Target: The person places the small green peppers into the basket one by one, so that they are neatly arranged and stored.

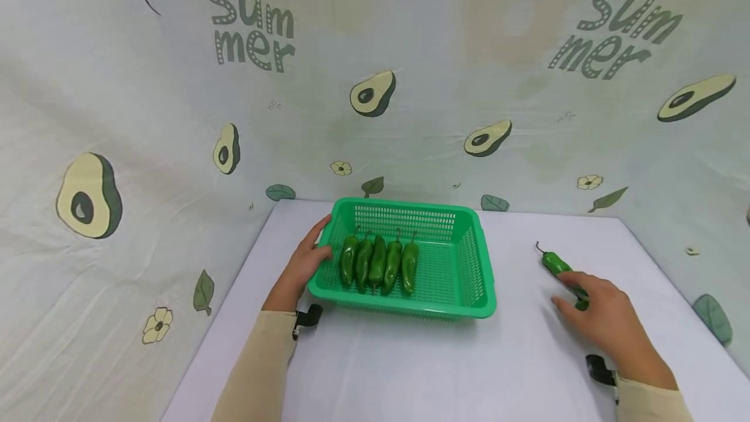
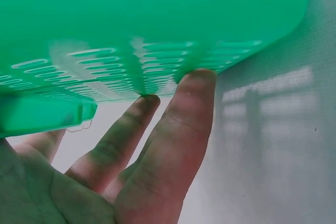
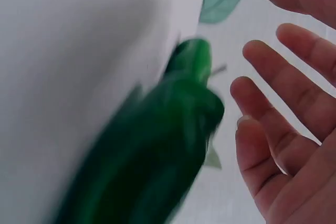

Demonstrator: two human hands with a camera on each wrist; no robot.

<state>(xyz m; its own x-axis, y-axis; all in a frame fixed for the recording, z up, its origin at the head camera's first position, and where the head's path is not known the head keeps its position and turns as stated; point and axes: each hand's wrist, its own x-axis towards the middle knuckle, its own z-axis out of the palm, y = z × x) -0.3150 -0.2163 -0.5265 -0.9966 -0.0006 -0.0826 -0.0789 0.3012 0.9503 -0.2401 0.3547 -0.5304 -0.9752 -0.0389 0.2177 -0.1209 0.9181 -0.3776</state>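
Note:
My left hand [image 1: 303,261] holds the left side of a green plastic basket [image 1: 463,310]. Its thumb lies over the rim, while in the left wrist view straight fingers [image 2: 181,124] touch the slotted outer wall. Inside, on the left, several green chili peppers [image 1: 377,262] lie side by side. Right of the basket, my right hand [image 1: 606,314] reaches over a green chili pepper [image 1: 553,262], partly hiding it. A blurred pepper [image 3: 157,145] fills the foreground of the right wrist view, with what looks like another behind it. There, the right hand's fingers [image 3: 273,77] are spread apart from them.
The basket stands on a white-covered table [image 1: 410,370]. A printed cloth [image 1: 422,83] with avocados and lettering hangs behind the table and along its sides. Black wrist cameras sit on both wrists, below beige sleeves [image 1: 258,363].

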